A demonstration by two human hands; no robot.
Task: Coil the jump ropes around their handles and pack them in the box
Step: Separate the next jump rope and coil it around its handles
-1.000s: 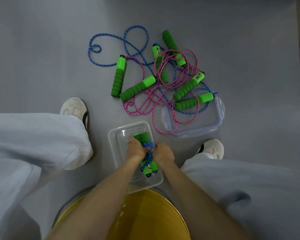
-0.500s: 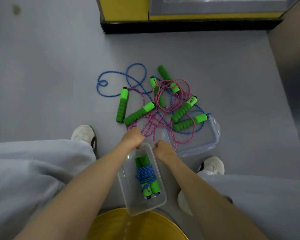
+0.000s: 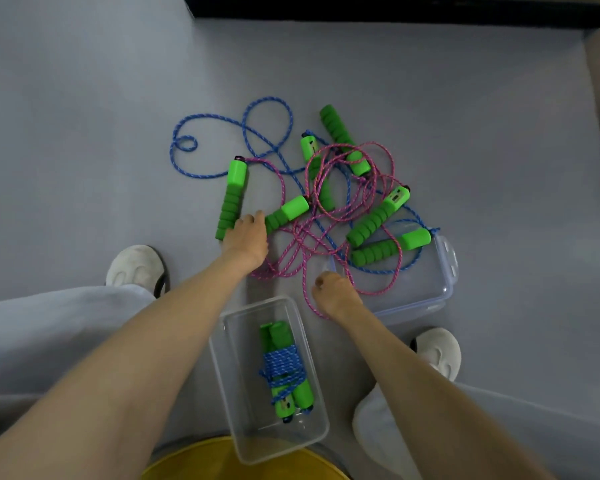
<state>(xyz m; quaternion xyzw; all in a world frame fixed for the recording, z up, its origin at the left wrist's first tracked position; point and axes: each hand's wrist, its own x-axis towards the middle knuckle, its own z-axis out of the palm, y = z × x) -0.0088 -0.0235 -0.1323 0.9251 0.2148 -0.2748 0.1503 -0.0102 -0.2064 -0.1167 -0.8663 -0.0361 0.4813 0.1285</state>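
Observation:
A clear plastic box stands on the floor between my knees. Inside it lies one blue jump rope bundle, coiled around its two green handles. Beyond the box lies a tangle of a pink rope and a blue rope with several loose green handles. My left hand reaches into the tangle, its fingers touching the lower ends of two green handles. My right hand hovers loosely curled over a strand of pink rope, beside the box's far right corner.
The box's clear lid lies to the right, partly under ropes and one handle. My white shoes flank the box. A yellow stool sits under me. A black baseboard runs along the far edge of the grey floor.
Both hands let go of the coiled blue bundle, leaving it in the box. They have moved forward, the left onto the green handles, the right towards the pink rope.

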